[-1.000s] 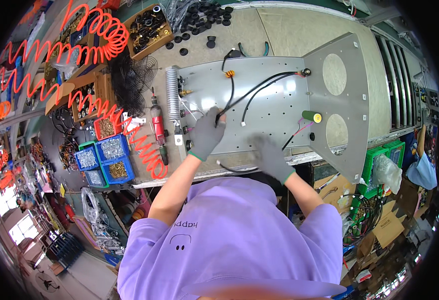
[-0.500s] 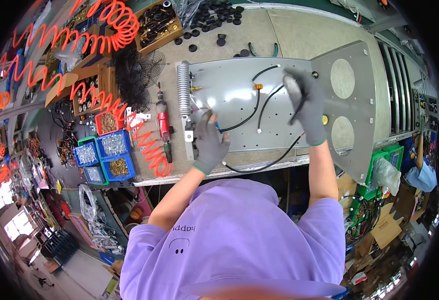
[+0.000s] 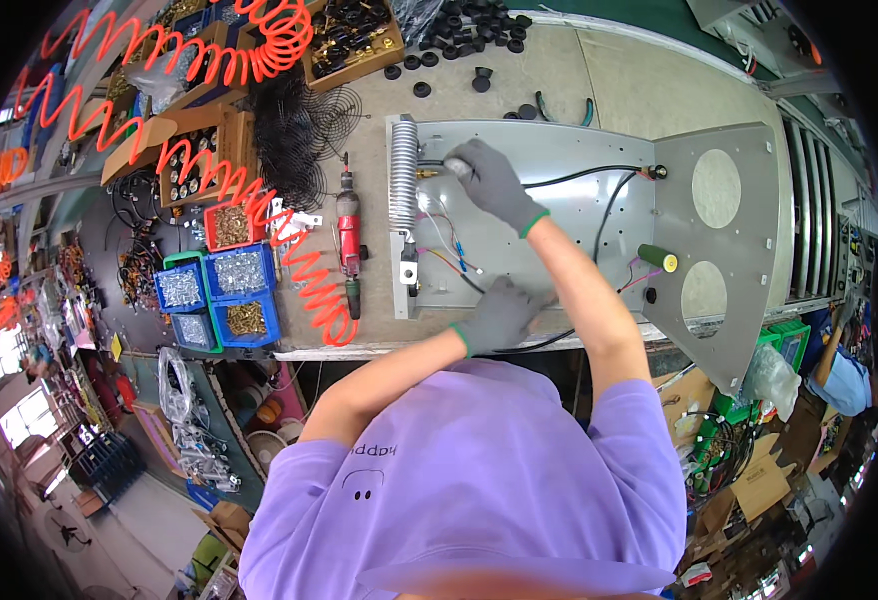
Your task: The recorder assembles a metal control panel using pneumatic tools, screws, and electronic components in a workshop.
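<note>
A grey metal housing (image 3: 559, 235) lies on the bench, with a spring-like ribbed coil (image 3: 404, 180) along its left end. Over its far left part, my right hand (image 3: 496, 185), in a grey glove, is closed on a black cable (image 3: 584, 173). That cable shows on both sides of the hand and runs right toward a black round fitting (image 3: 658, 172). My left hand (image 3: 504, 315), also gloved, is at the housing's near edge with fingers stretched rightward. Another black cable passes beneath it. Thin wires with blue connectors (image 3: 461, 255) lie just beyond it. A green cylinder (image 3: 657, 258) sits at the right.
An upright side panel (image 3: 724, 240) with two round holes stands at the right. Left of the housing lies a red power screwdriver (image 3: 349, 230) near a coiled orange hose (image 3: 309, 275). Blue bins (image 3: 242, 272) of small hardware are further left. Black caps (image 3: 482, 80) and pliers (image 3: 565, 112) lie behind.
My right hand has crossed leftward to the coil end, and a cable now stretches along the far side. My left hand has shifted right along the near edge. The view has shifted slightly.
</note>
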The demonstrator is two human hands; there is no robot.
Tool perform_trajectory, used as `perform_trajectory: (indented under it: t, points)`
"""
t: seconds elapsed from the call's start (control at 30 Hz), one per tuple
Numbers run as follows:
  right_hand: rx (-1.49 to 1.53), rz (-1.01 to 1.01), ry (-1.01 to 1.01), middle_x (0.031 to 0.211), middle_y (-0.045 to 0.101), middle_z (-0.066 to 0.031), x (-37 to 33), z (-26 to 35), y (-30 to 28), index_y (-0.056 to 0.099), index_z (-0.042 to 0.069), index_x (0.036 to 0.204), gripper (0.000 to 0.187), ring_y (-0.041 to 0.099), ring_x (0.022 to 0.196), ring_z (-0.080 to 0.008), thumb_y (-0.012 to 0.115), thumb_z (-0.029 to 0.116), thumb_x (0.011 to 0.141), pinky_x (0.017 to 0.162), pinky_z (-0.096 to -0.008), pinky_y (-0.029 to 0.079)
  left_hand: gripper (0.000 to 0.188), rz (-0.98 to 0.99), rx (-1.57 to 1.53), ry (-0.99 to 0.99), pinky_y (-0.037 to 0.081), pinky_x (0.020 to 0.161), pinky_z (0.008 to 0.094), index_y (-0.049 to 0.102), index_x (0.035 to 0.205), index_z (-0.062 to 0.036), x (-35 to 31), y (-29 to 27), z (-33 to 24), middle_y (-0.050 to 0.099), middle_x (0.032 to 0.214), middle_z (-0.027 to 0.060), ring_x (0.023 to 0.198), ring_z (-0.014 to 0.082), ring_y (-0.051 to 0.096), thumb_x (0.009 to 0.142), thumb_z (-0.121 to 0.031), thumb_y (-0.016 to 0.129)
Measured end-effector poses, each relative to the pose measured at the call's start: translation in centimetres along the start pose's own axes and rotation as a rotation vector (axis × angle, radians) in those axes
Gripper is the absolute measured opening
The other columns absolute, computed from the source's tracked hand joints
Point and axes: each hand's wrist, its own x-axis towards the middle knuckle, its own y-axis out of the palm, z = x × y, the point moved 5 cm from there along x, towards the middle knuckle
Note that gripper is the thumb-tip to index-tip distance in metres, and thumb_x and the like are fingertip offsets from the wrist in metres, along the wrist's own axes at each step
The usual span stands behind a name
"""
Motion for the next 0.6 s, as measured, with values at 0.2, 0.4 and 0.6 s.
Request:
perform_trajectory:
  t: [0.2, 0.4, 0.6]
  points:
    - [0.146, -0.068, 0.238, 0.090, 0.062, -0.0191, -3.8, -2.7, 2.6, 0.063, 0.006, 0.101, 0.024, 0.058, 0.086, -0.0377, 0.052, 0.023, 0.089, 0.075, -0.0431, 0.046, 0.026, -0.460, -0.184, 0.166, 0.043, 0.086, 0.0414, 0.060, 0.104, -0.0109, -10.4, -2.2, 5.2, 0.059, 0.095, 0.0087, 0.091, 0.0298, 0.055, 0.078, -0.015, 0.061]
    - [0.082, -0.043, 0.323, 0.094, 0.063, -0.0212, -4.2, -4.2, 3.6, 0.062, 0.000, 0.101, 0.026, 0.060, 0.085, -0.0372, 0.053, 0.021, 0.088, 0.076, -0.0400, 0.048, 0.016, -0.948, -0.279, -0.355, 0.042, 0.059, 0.0332, 0.061, 0.092, -0.0042, -15.6, -9.3, 12.4, 0.054, 0.072, 0.0096, 0.064, 0.0238, 0.052, 0.079, -0.002, 0.052]
    - [0.095, 0.048, 0.333, 0.086, 0.062, -0.0215, -4.0, -4.5, 4.2, 0.062, -0.001, 0.096, 0.024, 0.060, 0.081, -0.0386, 0.052, 0.021, 0.089, 0.070, -0.0424, 0.047, 0.023, -1.078, -0.458, -0.615, 0.046, 0.070, 0.0311, 0.057, 0.104, -0.0009, -9.2, -13.8, 19.5, 0.062, 0.089, 0.0096, 0.080, 0.0199, 0.058, 0.083, -0.010, 0.056]
